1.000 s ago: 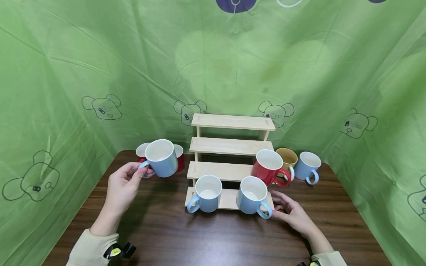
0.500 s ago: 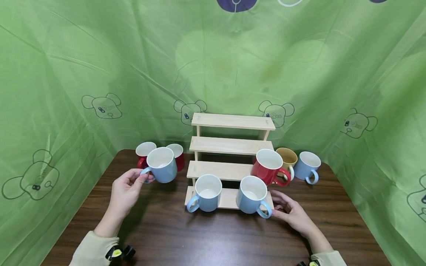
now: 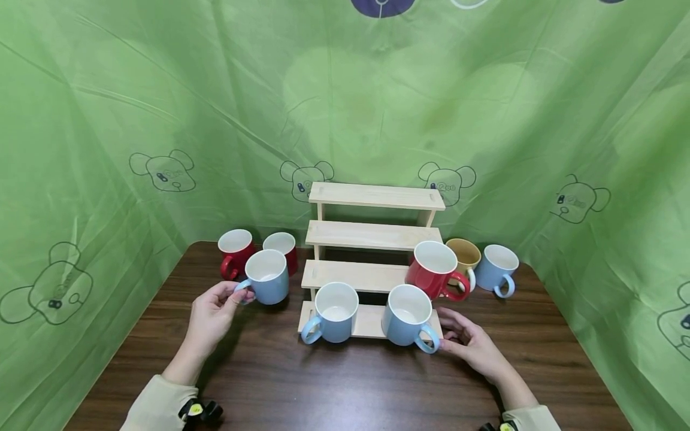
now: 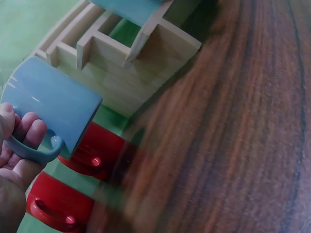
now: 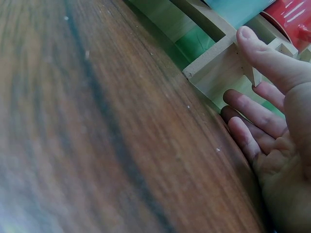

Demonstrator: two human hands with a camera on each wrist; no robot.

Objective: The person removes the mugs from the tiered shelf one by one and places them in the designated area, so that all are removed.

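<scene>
My left hand (image 3: 212, 314) pinches the handle of a light blue mug (image 3: 269, 280), upright in the head view. In the left wrist view this mug (image 4: 53, 102) appears a little above the table, its fingers through and around the handle. Behind it stand two red mugs (image 3: 236, 246). A four-step wooden shelf (image 3: 372, 236) is in the middle. Two light blue mugs (image 3: 334, 317) sit on its lowest step and a red mug (image 3: 431, 275) on the second, at the right. My right hand (image 3: 471, 347) rests at the shelf's lower right end, thumb and relaxed fingers (image 5: 255, 116) by its side panel.
On the right, beside the shelf, stand a yellow mug (image 3: 463, 252) with a pale handle and another blue mug (image 3: 496, 269). The dark wooden table (image 3: 345, 389) meets a green cloth curtain (image 3: 366, 108) behind and at both sides.
My left hand has moved the blue mug down, toward the table and slightly right. The red mugs behind it have come more into view. My right hand stays in place.
</scene>
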